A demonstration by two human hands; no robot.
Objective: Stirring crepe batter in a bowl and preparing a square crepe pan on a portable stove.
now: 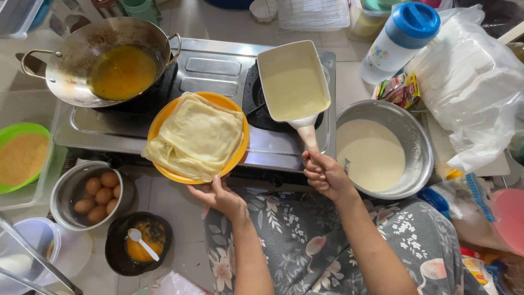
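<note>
My left hand holds the near edge of an orange plate stacked with pale thin crepes, raised over the front of a steel two-burner stove. My right hand grips the light handle of a rectangular white pan that sits above the right burner. A thin sheet of pale batter covers the pan's bottom. Just right of that hand stands a large steel bowl of cream-coloured batter.
A steel wok with yellow oil sits on the left burner. A metal bowl of brown eggs, a black bowl with yellow filling and a white spoon, and a green bowl of crumbs lie left. A blue-lidded bottle and plastic bags stand right.
</note>
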